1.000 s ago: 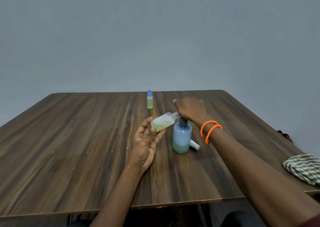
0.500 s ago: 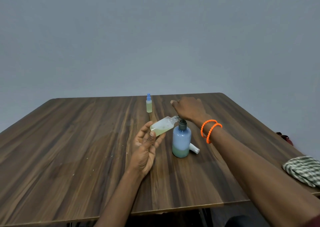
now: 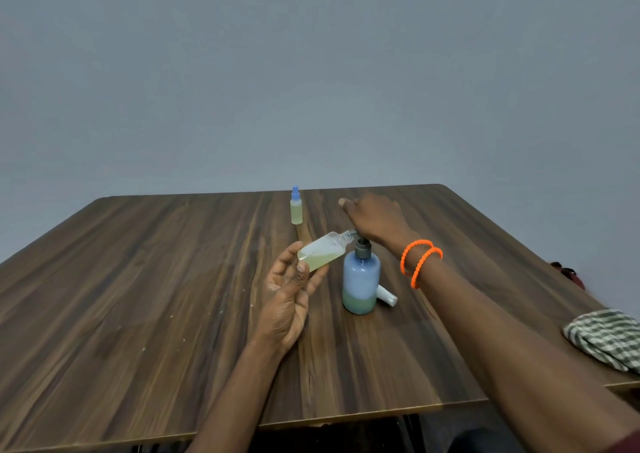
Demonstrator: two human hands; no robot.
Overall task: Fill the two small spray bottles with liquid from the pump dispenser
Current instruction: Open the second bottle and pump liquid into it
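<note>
My left hand [image 3: 289, 300] pinches the tilted open bottle [image 3: 322, 251] in its fingers, neck at the pump dispenser [image 3: 361, 281] spout. Right hand [image 3: 375, 222] presses the pump, fingers relaxed. Capped spray bottle [image 3: 296, 207] stands farther back on the tabletop [image 3: 138, 297].

No text, label, brand, number or sign can be read on anything in view.
</note>
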